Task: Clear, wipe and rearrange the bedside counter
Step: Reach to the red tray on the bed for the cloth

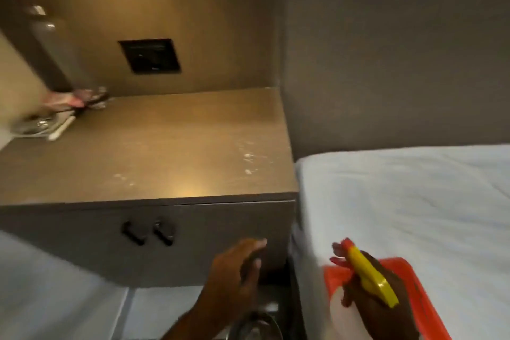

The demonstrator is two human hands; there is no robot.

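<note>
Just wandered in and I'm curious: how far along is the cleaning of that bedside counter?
Mostly cleared: the counter is bare except a few blurred items at its back left corner. In hand: the right hand holds a spray bottle and an orange cloth; the left hand is free. White smears show that wiping, then rearranging, remain.

Two bare hands & forearms in view, no sleeves, gloves, watch or rings visible. Left hand (237, 268): forearm bare down to the bottom edge of the frame, short plain thumbnail showing. Right hand (369, 290): bare wrist, nothing worn on it. Both a bit blurred, so finer detail on the fingers can't be made out.
</note>
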